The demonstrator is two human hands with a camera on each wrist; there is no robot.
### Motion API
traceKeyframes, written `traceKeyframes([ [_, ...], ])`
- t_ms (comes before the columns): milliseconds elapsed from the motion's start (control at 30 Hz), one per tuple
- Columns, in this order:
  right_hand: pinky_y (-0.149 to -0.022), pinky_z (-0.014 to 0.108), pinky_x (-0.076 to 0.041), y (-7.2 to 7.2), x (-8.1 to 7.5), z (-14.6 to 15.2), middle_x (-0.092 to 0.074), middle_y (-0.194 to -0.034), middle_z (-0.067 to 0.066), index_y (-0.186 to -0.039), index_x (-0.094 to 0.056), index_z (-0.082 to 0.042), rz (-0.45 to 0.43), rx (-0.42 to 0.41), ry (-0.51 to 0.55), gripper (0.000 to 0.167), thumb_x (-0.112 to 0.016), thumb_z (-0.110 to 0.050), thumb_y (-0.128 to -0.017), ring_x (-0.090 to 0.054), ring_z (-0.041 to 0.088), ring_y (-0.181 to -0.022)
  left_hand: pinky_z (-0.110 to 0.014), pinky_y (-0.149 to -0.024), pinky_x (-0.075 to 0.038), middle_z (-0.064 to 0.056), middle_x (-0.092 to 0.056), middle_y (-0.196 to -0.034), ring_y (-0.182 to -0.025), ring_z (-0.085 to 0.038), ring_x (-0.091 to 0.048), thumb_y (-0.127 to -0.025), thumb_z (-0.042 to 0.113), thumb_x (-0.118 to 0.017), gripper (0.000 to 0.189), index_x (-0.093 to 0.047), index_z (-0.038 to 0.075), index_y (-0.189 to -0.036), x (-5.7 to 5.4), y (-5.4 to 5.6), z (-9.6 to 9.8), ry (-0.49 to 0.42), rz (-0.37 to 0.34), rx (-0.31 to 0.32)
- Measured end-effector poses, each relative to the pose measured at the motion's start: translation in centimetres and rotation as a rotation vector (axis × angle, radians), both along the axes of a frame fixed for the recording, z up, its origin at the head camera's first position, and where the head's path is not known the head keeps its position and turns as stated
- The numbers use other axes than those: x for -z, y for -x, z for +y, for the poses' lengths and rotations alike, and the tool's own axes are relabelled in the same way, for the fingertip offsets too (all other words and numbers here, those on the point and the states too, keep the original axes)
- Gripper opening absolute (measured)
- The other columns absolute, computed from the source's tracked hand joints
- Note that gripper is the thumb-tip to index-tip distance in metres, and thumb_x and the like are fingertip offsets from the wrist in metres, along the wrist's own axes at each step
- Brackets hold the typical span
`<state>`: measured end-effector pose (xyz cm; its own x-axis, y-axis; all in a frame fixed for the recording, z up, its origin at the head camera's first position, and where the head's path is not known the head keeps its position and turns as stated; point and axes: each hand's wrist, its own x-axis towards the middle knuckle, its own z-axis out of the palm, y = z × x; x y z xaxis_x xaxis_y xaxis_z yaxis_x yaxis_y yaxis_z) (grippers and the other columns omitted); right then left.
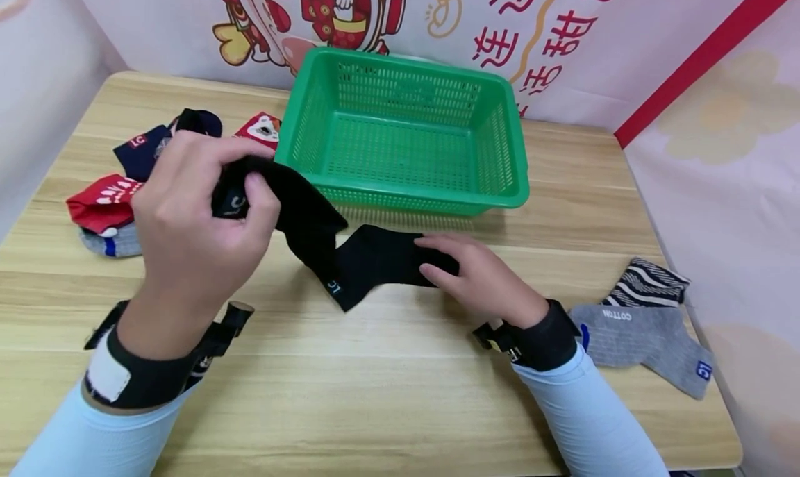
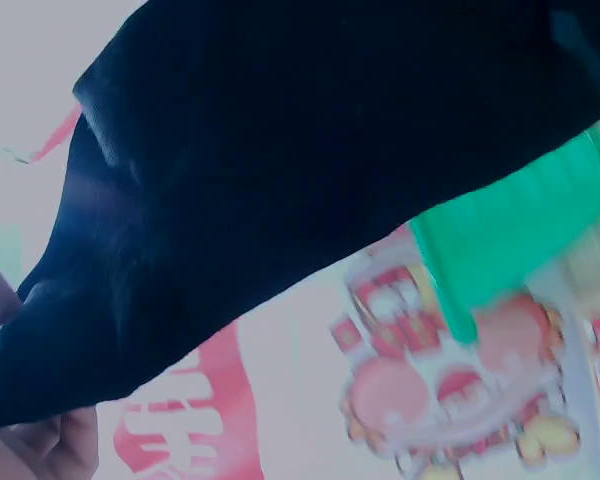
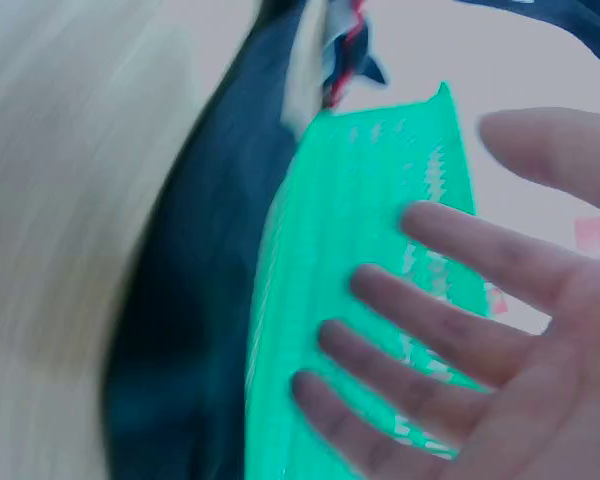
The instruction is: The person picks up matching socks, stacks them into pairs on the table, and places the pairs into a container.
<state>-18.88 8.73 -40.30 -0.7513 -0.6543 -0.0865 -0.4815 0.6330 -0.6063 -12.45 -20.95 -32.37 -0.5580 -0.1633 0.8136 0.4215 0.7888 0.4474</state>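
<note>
socks [image 1: 381, 255], both black, are partly hidden: left hand [image 1: 200, 220] pinches one, relaxed right hand [image 1: 484, 275] overlaps another.

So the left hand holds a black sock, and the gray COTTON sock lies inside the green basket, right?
Not quite: the head view shows the gray COTTON sock lying on the table, outside the green basket. The left hand does hold a black sock.

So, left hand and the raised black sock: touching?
Touching. The head view shows it: the left hand pinches the raised black sock, fabric emerging between thumb and forefinger.
</note>
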Motion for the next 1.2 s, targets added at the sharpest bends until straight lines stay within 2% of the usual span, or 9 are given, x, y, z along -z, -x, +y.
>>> traceKeyframes([
  [100, -0.117, 0.041, -0.036, -0.6, -0.9, -0.2, -0.050, -0.150, -0.001, -0.147, -0.049, -0.019, -0.049, -0.049, 0.199, 0.047, -0.059, -0.028, -0.102, -0.042, 0.014, -0.142, -0.017, -0.076, -0.043, -0.016, -0.071, -0.090, -0.083, -0.030, -0.062, -0.091, 0.023, -0.054, 0.032, -0.076, 0.002, -0.101, -0.1, -0.8, 0.7, -0.029, 0.016, 0.138],
  [300, -0.119, 0.041, -0.034, -2.3, -2.5, -0.8, -0.043, -0.157, 0.001, -0.154, -0.037, -0.016, -0.168, -0.201, 0.529, 0.058, -0.060, -0.020, -0.101, -0.038, 0.017, -0.147, -0.021, -0.083, -0.051, -0.004, -0.072, -0.098, -0.091, -0.019, -0.064, -0.087, 0.010, -0.068, 0.026, -0.076, 0.015, -0.111, 1.1, -2.0, 1.9, -0.037, -0.075, 0.441],
  [433, -0.119, 0.045, -0.032, -3.3, -3.0, -1.1, -0.044, -0.156, 0.006, -0.156, -0.033, -0.011, -0.237, -0.258, 0.647, 0.065, -0.063, -0.019, -0.099, -0.039, 0.023, -0.146, -0.023, -0.082, -0.051, 0.000, -0.071, -0.100, -0.093, -0.016, -0.065, -0.085, 0.006, -0.074, 0.032, -0.074, 0.018, -0.114, 1.8, -2.6, 3.0, -0.063, -0.125, 0.570],
  [533, -0.117, 0.044, -0.035, -3.9, -3.0, -1.4, -0.048, -0.152, 0.011, -0.154, -0.035, -0.007, -0.274, -0.250, 0.704, 0.066, -0.066, -0.015, -0.097, -0.044, 0.025, -0.143, -0.025, -0.085, -0.052, 0.001, -0.070, -0.101, -0.094, -0.015, -0.065, -0.085, 0.005, -0.075, 0.033, -0.074, 0.018, -0.115, 2.1, -3.0, 3.8, -0.061, -0.128, 0.631],
  [667, -0.111, 0.037, -0.044, -4.6, -2.9, -1.7, -0.054, -0.145, 0.016, -0.148, -0.045, -0.003, -0.297, -0.205, 0.755, 0.060, -0.069, -0.013, -0.094, -0.053, 0.023, -0.134, -0.025, -0.089, -0.053, 0.000, -0.069, -0.103, -0.097, -0.015, -0.065, -0.085, 0.004, -0.075, 0.033, -0.073, 0.017, -0.116, 2.3, -3.4, 4.6, -0.081, -0.142, 0.693],
  [867, -0.096, 0.029, -0.053, -5.4, -2.1, -2.2, -0.069, -0.123, 0.014, -0.127, -0.064, -0.001, -0.265, -0.168, 0.701, 0.038, -0.073, -0.006, -0.090, -0.063, 0.012, -0.112, -0.023, -0.081, -0.052, 0.000, -0.070, -0.104, -0.095, -0.014, -0.064, -0.085, 0.002, -0.075, 0.033, -0.072, 0.015, -0.115, 2.4, -3.8, 4.9, -0.116, -0.161, 0.764],
  [967, -0.082, 0.028, -0.055, -5.6, -1.5, -2.5, -0.073, -0.104, 0.013, -0.113, -0.071, 0.000, -0.307, -0.175, 0.684, 0.023, -0.071, -0.002, -0.090, -0.063, 0.008, -0.092, -0.019, -0.071, -0.048, 0.000, -0.069, -0.102, -0.090, -0.012, -0.061, -0.086, 0.002, -0.074, 0.032, -0.072, 0.016, -0.115, 2.2, -3.8, 4.5, -0.145, -0.183, 0.758],
  [1067, -0.075, 0.027, -0.053, -5.6, -1.0, -2.7, -0.071, -0.095, 0.012, -0.105, -0.072, 0.001, -0.340, -0.180, 0.675, 0.015, -0.069, -0.001, -0.091, -0.059, 0.008, -0.083, -0.017, -0.061, -0.043, 0.001, -0.069, -0.101, -0.086, -0.011, -0.058, -0.087, 0.004, -0.074, 0.031, -0.073, 0.017, -0.114, 2.1, -3.7, 4.1, -0.161, -0.208, 0.729],
  [1200, -0.076, 0.026, -0.053, -5.3, -0.7, -2.9, -0.071, -0.099, 0.013, -0.108, -0.071, 0.004, -0.370, -0.152, 0.663, 0.017, -0.068, -0.001, -0.092, -0.059, 0.006, -0.085, -0.017, -0.060, -0.051, -0.001, -0.068, -0.101, -0.087, -0.013, -0.061, -0.088, 0.005, -0.073, 0.028, -0.073, 0.016, -0.113, 1.7, -3.5, 3.6, -0.193, -0.245, 0.684],
])
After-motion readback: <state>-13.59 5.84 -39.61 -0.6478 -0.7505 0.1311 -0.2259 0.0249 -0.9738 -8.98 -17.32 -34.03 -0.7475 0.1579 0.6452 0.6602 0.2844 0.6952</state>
